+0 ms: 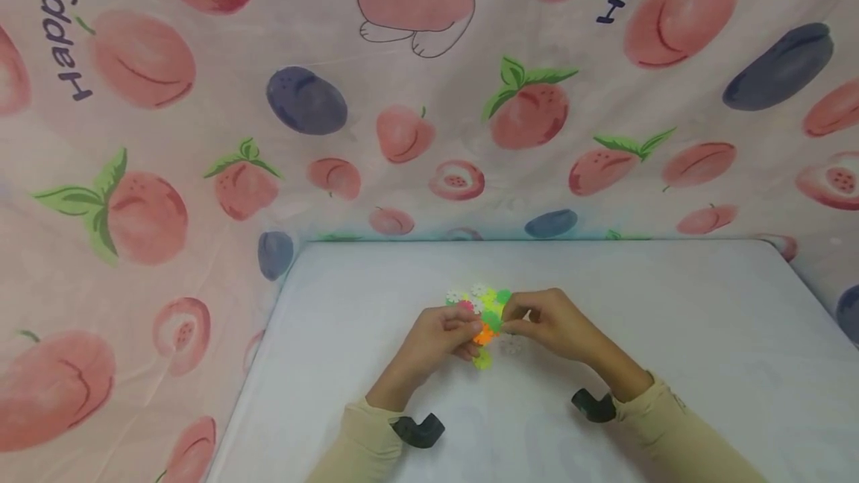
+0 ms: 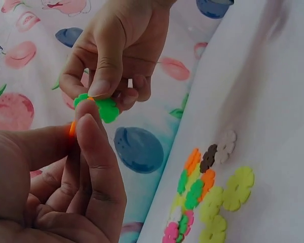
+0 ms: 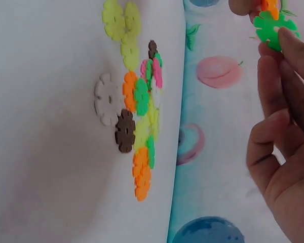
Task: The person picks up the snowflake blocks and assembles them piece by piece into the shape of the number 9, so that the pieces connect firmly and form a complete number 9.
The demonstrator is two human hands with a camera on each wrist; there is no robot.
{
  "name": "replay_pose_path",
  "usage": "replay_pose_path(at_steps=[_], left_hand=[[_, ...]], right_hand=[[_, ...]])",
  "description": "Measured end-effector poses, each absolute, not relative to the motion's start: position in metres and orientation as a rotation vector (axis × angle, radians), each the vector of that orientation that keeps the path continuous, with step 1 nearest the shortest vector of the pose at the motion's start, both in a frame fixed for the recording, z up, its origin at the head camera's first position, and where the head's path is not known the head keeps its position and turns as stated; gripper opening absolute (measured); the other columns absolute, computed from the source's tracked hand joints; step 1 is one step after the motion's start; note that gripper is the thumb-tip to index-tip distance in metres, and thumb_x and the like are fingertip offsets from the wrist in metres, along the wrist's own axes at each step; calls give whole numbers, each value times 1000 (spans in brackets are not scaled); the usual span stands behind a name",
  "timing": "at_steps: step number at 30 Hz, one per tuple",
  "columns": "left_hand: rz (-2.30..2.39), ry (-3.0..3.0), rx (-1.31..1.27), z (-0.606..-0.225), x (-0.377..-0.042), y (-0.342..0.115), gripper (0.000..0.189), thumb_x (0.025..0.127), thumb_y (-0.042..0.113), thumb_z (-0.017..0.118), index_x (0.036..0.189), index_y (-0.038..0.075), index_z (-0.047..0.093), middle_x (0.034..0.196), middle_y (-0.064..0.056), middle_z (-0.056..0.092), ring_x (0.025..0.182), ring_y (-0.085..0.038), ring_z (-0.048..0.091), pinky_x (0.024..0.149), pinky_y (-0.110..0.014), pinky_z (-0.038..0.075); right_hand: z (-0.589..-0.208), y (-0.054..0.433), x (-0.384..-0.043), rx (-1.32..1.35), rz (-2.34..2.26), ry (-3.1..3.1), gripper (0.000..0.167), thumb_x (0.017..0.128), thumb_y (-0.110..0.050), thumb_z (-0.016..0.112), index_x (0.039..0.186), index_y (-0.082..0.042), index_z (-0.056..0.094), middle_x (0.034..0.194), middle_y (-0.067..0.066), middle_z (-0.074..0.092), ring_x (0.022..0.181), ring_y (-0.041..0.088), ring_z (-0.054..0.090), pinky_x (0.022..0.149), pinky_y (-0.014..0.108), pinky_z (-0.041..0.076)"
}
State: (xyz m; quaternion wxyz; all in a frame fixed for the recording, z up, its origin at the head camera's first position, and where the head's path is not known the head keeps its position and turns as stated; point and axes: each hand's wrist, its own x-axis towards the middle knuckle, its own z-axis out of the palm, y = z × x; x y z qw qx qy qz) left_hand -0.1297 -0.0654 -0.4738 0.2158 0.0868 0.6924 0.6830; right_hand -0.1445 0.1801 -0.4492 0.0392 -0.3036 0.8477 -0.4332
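Note:
My left hand (image 1: 436, 338) pinches an orange flower-shaped plastic disc (image 3: 270, 7) between thumb and fingers. Opposite it, my right hand (image 1: 560, 323) grips a green flower-shaped disc (image 3: 274, 29) by its edge, thumb on top. The two discs meet edge to edge, raised above the table, and the orange one is mostly hidden by fingertips in the left wrist view. Below and behind the hands, loose flower discs lie in a pile, among them a brown disc (image 3: 125, 131), a whitish disc (image 3: 107, 99) and a yellow disc (image 2: 238, 188).
A white-covered table (image 1: 349, 304) carries the pile. Patterned fruit cloth (image 1: 429, 95) hangs behind it and along its left side. Dark curved pieces (image 1: 419, 431) are fixed at both wrists, over beige sleeves (image 1: 369, 438).

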Motion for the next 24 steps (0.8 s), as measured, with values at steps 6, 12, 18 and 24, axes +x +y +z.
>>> replay_pose_path(at_steps=[6,12,18,24], left_hand=[[1921,1885,198,-467,-125,-62,32,96,17,71,116,-8,67,87,-10,74,66,-15,70,67,-30,63],[1979,1864,159,-465,-121,-58,28,96,12,71,113,-10,66,81,-5,71,64,-15,69,65,-29,62],[2003,1859,161,-465,-117,-57,26,96,11,70,109,-10,65,79,-3,70,64,-16,69,65,-29,62],[1937,1826,175,-465,-117,-62,25,98,13,67,112,-8,62,85,-3,70,67,-16,69,70,-29,63]], right_hand=[[-451,176,-141,-994,-1356,2643,13,86,-11,81,88,-22,74,82,-14,72,75,3,64,66,25,52],[-451,174,-137,-1050,-1380,2684,20,83,-7,82,88,-23,72,80,-15,69,71,1,59,64,22,51],[-452,171,-134,-1138,-1407,2702,19,84,-5,82,88,-19,70,79,-14,65,68,1,55,61,22,51],[-453,172,-135,-1098,-1377,2689,22,85,-10,82,92,-26,68,84,-17,66,75,0,59,64,24,53]])
